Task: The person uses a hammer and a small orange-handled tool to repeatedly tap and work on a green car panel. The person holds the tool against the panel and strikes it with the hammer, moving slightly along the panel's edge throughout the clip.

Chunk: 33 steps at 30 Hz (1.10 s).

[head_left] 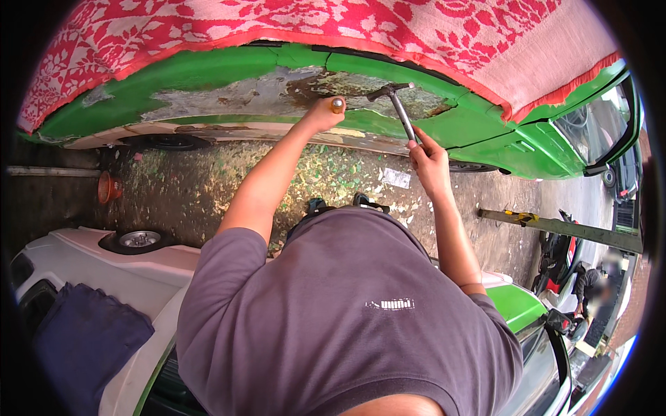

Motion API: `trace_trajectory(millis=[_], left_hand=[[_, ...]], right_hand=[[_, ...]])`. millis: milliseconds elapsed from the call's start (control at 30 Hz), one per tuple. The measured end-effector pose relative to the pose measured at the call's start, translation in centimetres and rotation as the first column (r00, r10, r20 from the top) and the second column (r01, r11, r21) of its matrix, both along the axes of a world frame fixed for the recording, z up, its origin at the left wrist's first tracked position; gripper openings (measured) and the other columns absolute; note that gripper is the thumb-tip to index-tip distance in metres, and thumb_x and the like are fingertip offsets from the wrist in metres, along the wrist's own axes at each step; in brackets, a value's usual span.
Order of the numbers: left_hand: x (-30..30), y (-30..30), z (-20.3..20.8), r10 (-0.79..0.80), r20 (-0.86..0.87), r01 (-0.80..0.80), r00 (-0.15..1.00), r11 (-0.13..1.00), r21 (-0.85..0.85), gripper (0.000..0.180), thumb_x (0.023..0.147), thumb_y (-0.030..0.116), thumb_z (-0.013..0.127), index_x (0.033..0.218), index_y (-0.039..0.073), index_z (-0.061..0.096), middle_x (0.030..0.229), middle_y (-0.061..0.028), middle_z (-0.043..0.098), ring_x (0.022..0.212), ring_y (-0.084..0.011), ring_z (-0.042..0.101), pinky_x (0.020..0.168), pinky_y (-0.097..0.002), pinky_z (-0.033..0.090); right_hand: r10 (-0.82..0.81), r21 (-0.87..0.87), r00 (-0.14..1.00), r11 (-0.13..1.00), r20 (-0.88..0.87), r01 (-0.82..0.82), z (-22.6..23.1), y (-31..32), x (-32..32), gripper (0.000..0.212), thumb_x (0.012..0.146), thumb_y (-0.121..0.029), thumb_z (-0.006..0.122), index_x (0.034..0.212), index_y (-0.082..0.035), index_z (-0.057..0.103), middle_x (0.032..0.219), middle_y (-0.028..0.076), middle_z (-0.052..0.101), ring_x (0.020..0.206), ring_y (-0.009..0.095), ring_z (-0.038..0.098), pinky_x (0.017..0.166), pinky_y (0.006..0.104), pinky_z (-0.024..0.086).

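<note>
My left hand [322, 116] is closed around an amber-handled tool [338, 105] with a round metal end cap. Its working end is mostly hidden, so I cannot tell its exact kind. In my right hand [431, 164] is a hammer [400, 111], gripped by its metal handle, its head raised just right of the amber handle. Both tools are in front of the side of a green car [479, 132]. A long patch there [257, 95] is bare grey and rusty brown, with ragged paint edges.
A red and pale patterned blanket [305, 21] covers the car's top. Paint flakes and a white paper [395, 178] litter the floor. An orange bucket [107, 187] lies left, a metal post [576, 229] stands right. Behind me is a white and green car [76, 253]; a person [590, 288] is far right.
</note>
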<state>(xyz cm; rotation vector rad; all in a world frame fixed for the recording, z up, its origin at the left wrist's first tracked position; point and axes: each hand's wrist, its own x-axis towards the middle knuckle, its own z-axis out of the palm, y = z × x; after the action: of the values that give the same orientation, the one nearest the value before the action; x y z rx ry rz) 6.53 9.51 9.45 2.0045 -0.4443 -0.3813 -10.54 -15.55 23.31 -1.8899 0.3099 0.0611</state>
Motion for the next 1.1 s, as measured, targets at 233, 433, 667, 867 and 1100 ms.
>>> trace_trajectory(millis=[233, 433, 667, 867, 1100], left_hand=[[-0.7, 1.2, -2.4, 0.135, -0.046, -0.142, 0.990, 0.959, -0.245, 0.006, 0.088, 0.011, 0.063, 0.091, 0.006, 0.062, 0.085, -0.0017, 0.064, 0.074, -0.0133, 0.061, 0.069, -0.0318, 0.050], [-0.5, 1.0, -0.6, 0.121, -0.044, -0.126, 0.992, 0.982, -0.138, 0.007, 0.089, 0.011, 0.061, 0.092, 0.005, 0.064, 0.084, -0.0029, 0.065, 0.075, -0.0132, 0.062, 0.068, -0.0315, 0.050], [-0.5, 1.2, -1.0, 0.189, -0.049, -0.194, 0.981, 0.968, -0.156, 0.012, 0.086, 0.018, 0.066, 0.089, 0.006, 0.066, 0.079, -0.0033, 0.068, 0.074, -0.0125, 0.065, 0.069, -0.0314, 0.051], [-0.1, 2.0, -0.9, 0.204, -0.055, -0.210, 0.977, 0.966, -0.148, 0.011, 0.087, 0.016, 0.066, 0.088, 0.005, 0.065, 0.077, -0.0029, 0.067, 0.069, -0.0128, 0.064, 0.066, -0.0316, 0.051], [-0.2, 1.7, -1.1, 0.174, -0.059, -0.183, 0.983, 0.954, -0.238, 0.010, 0.087, 0.015, 0.067, 0.087, 0.006, 0.065, 0.074, -0.0018, 0.066, 0.069, -0.0122, 0.064, 0.065, -0.0306, 0.051]], right_hand=[[0.001, 0.027, 1.000, 1.000, -0.024, -0.001, 0.1, -0.9, 0.6, 0.035, 0.091, -0.025, 0.068, 0.114, 0.001, 0.068, 0.064, -0.002, 0.055, 0.056, 0.005, 0.046, 0.051, 0.0236, 0.037], [0.018, 0.054, 1.000, 0.998, -0.018, -0.017, 0.2, -0.9, 1.1, 0.033, 0.090, -0.024, 0.069, 0.113, 0.001, 0.069, 0.066, -0.002, 0.057, 0.057, 0.005, 0.048, 0.051, 0.0235, 0.037], [0.033, 0.053, 0.998, 0.998, -0.059, -0.030, 0.6, -1.1, 0.7, 0.034, 0.090, -0.023, 0.068, 0.114, 0.001, 0.068, 0.067, -0.001, 0.056, 0.057, 0.005, 0.047, 0.051, 0.0234, 0.037], [0.026, 0.082, 0.998, 0.996, -0.057, -0.021, 0.2, -1.5, 0.6, 0.034, 0.091, -0.023, 0.067, 0.115, 0.001, 0.068, 0.067, -0.001, 0.056, 0.056, 0.005, 0.046, 0.050, 0.0235, 0.036], [0.004, 0.100, 0.998, 0.995, -0.070, 0.003, 0.5, -1.4, 0.6, 0.033, 0.091, -0.022, 0.067, 0.115, 0.001, 0.068, 0.067, -0.002, 0.056, 0.056, 0.005, 0.045, 0.050, 0.0229, 0.035]])
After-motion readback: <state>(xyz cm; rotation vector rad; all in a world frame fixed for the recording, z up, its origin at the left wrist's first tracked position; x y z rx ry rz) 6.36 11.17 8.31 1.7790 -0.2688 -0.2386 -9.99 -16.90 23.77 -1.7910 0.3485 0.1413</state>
